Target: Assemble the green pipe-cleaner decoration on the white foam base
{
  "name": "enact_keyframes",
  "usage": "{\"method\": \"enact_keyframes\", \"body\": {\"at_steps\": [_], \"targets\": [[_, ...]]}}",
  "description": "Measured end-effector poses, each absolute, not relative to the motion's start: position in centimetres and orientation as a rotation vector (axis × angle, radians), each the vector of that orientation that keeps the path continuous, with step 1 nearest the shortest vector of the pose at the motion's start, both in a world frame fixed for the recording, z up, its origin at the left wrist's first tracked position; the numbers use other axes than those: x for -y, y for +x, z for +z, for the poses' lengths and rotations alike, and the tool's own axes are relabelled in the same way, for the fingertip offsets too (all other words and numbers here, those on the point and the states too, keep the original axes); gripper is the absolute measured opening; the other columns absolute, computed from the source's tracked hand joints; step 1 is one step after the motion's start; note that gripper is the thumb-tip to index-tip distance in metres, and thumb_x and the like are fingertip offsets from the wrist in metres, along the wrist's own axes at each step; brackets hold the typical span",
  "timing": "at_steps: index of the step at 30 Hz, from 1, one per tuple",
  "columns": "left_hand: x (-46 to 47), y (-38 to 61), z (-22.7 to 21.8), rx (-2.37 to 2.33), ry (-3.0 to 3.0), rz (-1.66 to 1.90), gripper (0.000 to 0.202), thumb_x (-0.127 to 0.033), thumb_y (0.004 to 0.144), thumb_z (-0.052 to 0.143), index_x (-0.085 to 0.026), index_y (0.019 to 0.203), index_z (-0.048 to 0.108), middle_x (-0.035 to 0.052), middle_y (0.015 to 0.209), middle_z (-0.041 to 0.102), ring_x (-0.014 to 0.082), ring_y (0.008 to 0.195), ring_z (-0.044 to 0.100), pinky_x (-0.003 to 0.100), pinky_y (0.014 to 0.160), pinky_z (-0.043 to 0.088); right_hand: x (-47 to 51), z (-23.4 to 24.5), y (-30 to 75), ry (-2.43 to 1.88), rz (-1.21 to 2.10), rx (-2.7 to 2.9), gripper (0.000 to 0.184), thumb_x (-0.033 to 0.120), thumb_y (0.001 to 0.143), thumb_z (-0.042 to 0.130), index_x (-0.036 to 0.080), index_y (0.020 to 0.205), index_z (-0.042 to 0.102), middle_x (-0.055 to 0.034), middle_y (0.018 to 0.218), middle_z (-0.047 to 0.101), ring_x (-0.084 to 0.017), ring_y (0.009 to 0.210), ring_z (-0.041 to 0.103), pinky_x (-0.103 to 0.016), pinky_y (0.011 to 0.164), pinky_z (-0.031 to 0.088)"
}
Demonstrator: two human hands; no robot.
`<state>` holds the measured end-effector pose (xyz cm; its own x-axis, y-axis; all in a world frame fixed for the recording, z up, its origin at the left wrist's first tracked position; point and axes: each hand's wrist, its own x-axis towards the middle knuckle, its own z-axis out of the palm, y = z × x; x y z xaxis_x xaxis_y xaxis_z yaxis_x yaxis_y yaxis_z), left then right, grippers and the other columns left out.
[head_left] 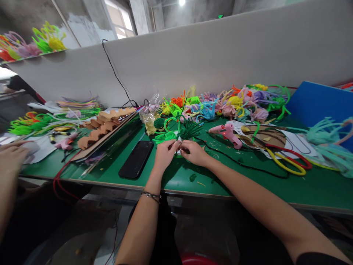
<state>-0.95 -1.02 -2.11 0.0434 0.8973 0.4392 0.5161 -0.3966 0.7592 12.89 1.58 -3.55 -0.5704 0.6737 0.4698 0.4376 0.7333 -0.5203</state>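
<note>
My left hand (166,150) and my right hand (192,151) are close together over the table's front half, fingers pinched. Between them is the base of a dark green pipe-cleaner bundle (190,129), whose fuzzy strands fan out above my fingertips. A bit of white shows at the pinch; what it is I cannot make out. Brighter green pipe-cleaner loops (164,136) lie just behind my left hand. To its left rests a black phone (136,159). A pink glue gun (226,134) lies right of my right hand.
Scissors with red and yellow handles (286,160) lie on the right, near a blue board (322,106). Colourful pipe-cleaner pieces (209,106) line the grey partition (193,59). Brown scalloped strips (102,127) stand left. Another person's hand (12,154) is at far left. A black cord (234,158) crosses the green table (176,180).
</note>
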Motion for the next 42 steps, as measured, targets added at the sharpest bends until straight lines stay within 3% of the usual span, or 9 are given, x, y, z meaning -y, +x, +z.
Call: {"method": "enact_keyframes", "body": {"at_steps": [4,10,23,32,42], "targets": [[0.99,-1.01,-2.12,-1.382,1.897,1.281,0.031,-0.031,0.078,0.041,-0.014,0.069,0.065,-0.003,0.05,0.05,0.0077,0.044,0.042,0.019,0.045,0.033,-1.54,-3.47,12.88,-0.842,0.451,2.266,0.011,0.006,0.067,0.047,0.015,0.067,0.054,0.0003,0.064,0.048,-0.01,0.057,0.042,-0.021,0.056,0.033],[0.98,-0.94,-2.17,-1.389,1.849,1.283,0.032,-0.032,0.078,0.041,-0.015,0.058,0.059,-0.002,0.049,0.053,0.0087,0.045,0.046,0.019,0.047,0.036,-1.54,-3.4,12.88,-0.849,0.437,2.276,0.012,0.007,0.069,0.045,0.015,0.066,0.053,0.0002,0.062,0.047,-0.01,0.058,0.042,-0.022,0.056,0.033],[1.06,-0.91,-2.03,-1.464,1.9,1.301,0.03,-0.031,0.075,0.046,-0.016,0.05,0.052,-0.0053,0.042,0.043,0.0072,0.043,0.04,0.018,0.046,0.032,-1.55,-3.28,12.85,-0.884,0.45,2.259,0.012,0.005,0.067,0.048,0.014,0.069,0.057,-0.0017,0.067,0.054,-0.011,0.062,0.047,-0.023,0.061,0.036],[0.48,-1.08,-2.74,-1.485,1.802,1.387,0.019,-0.034,0.07,0.052,-0.017,0.065,0.056,-0.0062,0.045,0.044,0.0079,0.043,0.041,0.019,0.046,0.034,-1.53,-3.04,12.84,-0.915,0.461,2.225,0.014,0.004,0.067,0.046,0.015,0.06,0.051,0.0009,0.061,0.051,-0.009,0.056,0.043,-0.021,0.057,0.034],[0.46,-1.17,-2.44,-1.499,1.866,1.443,0.013,-0.028,0.066,0.054,-0.017,0.06,0.052,-0.0065,0.048,0.037,0.0077,0.047,0.036,0.019,0.049,0.031,-1.34,-2.87,12.83,-0.922,0.463,2.229,0.013,0.005,0.067,0.046,0.015,0.061,0.05,0.0001,0.062,0.05,-0.01,0.057,0.043,-0.022,0.059,0.034]]}}
